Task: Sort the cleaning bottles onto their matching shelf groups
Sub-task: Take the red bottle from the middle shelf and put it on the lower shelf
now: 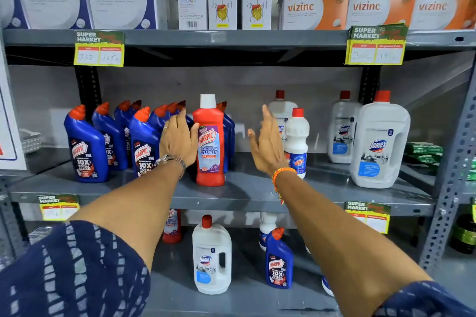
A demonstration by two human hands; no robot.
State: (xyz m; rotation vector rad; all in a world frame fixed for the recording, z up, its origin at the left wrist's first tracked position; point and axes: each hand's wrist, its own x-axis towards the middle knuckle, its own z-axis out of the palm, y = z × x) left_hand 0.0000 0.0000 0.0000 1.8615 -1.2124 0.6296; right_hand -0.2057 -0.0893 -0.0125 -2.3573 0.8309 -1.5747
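Both arms are stretched toward the middle shelf (257, 195) of a grey metal rack. The left hand (177, 139) is held open beside the red Harpic Bathroom Cleaner bottle (210, 141), its thumb touching or nearly touching the bottle's left side and its fingers laid together against the group of blue Harpic bottles (103, 141) behind; nothing is gripped. The right hand (268, 141) is also open, fingers extended and close together, thumb spread, and is held apart from the red bottle, just in front of the small white bottle (296, 139) with a red cap. Nothing is pinched by either hand.

The step in hand is judged to be the tidying of the red bottle, which stands upright near the shelf's front edge between the blue group on the left and the white Domex jugs (378, 141) on the right.

On the lower shelf (244, 301) several bottles are left unsorted: a white Domex jug (211, 257), a blue Harpic bottle (279, 262), and a second red bottle (172, 226) partly hidden by the left forearm. For the next move, one of these would probably need to be grasped by the body and lifted to its matching group above, with care taken that neighbours are not knocked over.
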